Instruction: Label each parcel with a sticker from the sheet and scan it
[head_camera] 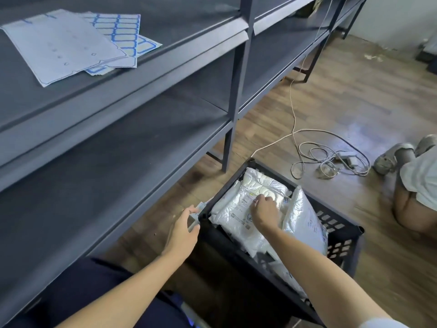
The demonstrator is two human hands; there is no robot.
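Parcels in white glossy plastic wrap (238, 207) are lying stacked inside a black perforated plastic crate (335, 235) on the wood-plank floor (331, 95). Right hand (264, 209) is resting on the top parcel, fingers curled, pinching at its printed face. Left hand (182, 230) is gripping a small grey object, identity unclear, just beside the crate's near-left corner. Blue-bordered sticker sheets (71, 46) are lying on the upper dark grey metal shelf (165, 27), well apart from the crate.
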